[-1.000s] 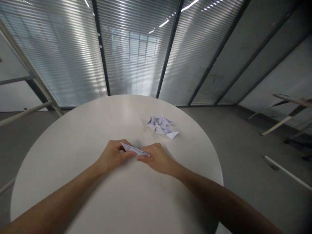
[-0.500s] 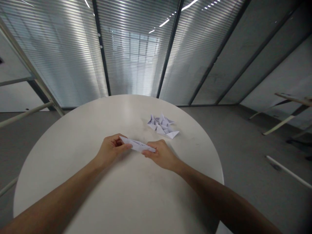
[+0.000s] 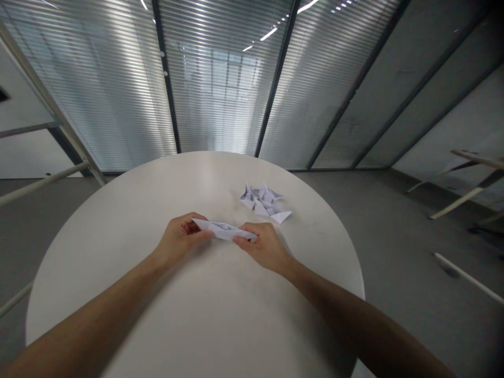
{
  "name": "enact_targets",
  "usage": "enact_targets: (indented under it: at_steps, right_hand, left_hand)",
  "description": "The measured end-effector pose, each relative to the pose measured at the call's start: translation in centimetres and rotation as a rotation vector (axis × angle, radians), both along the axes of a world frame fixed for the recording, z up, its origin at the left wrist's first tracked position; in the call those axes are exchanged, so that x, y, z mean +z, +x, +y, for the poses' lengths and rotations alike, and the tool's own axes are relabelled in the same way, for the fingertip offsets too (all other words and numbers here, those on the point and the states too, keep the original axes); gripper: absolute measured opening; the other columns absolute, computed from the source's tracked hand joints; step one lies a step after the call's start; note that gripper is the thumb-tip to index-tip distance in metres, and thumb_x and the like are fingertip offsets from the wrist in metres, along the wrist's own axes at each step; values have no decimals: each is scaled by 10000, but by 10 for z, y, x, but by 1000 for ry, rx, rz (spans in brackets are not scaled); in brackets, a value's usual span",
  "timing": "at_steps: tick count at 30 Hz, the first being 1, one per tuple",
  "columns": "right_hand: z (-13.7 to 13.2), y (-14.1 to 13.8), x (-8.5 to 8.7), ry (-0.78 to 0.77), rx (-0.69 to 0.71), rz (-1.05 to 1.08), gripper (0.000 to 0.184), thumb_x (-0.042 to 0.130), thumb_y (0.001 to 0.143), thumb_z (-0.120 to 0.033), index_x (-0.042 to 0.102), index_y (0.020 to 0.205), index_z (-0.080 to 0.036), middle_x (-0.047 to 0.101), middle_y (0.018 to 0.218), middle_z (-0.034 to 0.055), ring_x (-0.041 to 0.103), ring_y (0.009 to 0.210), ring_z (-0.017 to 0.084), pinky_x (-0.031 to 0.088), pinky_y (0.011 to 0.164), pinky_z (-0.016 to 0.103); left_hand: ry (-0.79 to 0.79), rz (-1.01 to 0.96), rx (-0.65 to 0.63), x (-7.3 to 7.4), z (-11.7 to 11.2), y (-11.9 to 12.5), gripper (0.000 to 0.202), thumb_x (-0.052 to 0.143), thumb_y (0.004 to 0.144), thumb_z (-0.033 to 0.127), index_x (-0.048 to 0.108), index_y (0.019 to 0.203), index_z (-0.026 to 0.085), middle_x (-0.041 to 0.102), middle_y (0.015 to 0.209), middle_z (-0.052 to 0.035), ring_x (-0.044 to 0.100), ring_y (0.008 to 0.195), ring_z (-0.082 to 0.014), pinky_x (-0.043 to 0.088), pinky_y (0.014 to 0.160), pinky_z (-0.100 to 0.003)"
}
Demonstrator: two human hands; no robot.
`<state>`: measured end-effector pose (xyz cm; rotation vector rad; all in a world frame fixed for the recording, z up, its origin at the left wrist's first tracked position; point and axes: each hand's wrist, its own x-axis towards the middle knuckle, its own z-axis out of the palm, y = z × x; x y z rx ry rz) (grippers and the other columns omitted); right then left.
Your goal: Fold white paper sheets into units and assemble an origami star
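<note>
A long, narrow piece of folded white paper [image 3: 223, 230], pointed at its left end, is held between my two hands above the table. My left hand [image 3: 184, 233] pinches the left part, thumb on the near side and fingers behind. On the right end, my right hand [image 3: 264, 245] grips the paper between thumb and fingers. A slight opening shows along its upper edge. Beyond my right hand lies a cluster of folded white paper pieces [image 3: 265, 202] with pointed corners, bunched together on the table.
The round white table [image 3: 189, 325] fills the middle of the view. Behind it stands a glass partition with blinds [image 3: 220, 94]. A pale metal frame [image 3: 69, 142] rises at the left, and another table [image 3: 478, 160] stands far right. A white corner [image 3: 361, 369] shows near my right forearm.
My right hand and the right end of the folded paper have shifted slightly right and up, leaving the paper more level. The view has shifted a little; the paper cluster is unchanged.
</note>
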<state>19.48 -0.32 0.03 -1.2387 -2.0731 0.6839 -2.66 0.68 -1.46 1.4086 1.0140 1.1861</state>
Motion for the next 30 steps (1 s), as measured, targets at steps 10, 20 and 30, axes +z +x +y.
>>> enact_targets:
  at_steps: [10,20,30]
  right_hand:
    - [-5,-14,4,130,85,-178,181,660,785,-353,618,785,-177,624,746,0,531,681,127,320,619,229]
    - [-5,-10,3,75,116,-174,327,553,869,-322,547,585,-160,475,532,-45,387,501,77,227,511,226]
    - [-1,-8,5,7,52,-120,283,562,837,-307,564,595,-161,459,505,-52,408,494,80,232,497,221]
  left_hand:
    - [49,240,-113,4,-5,3,185,697,722,317,726,760,138,705,774,-38,637,692,-166,503,633,-246]
    - [61,173,-146,0,-8,7,208,689,738,331,724,800,136,723,784,-49,650,708,-171,517,679,-268]
    - [56,148,64,6,0,0,287,706,691,410,685,723,126,705,684,-54,633,628,-163,530,596,-269]
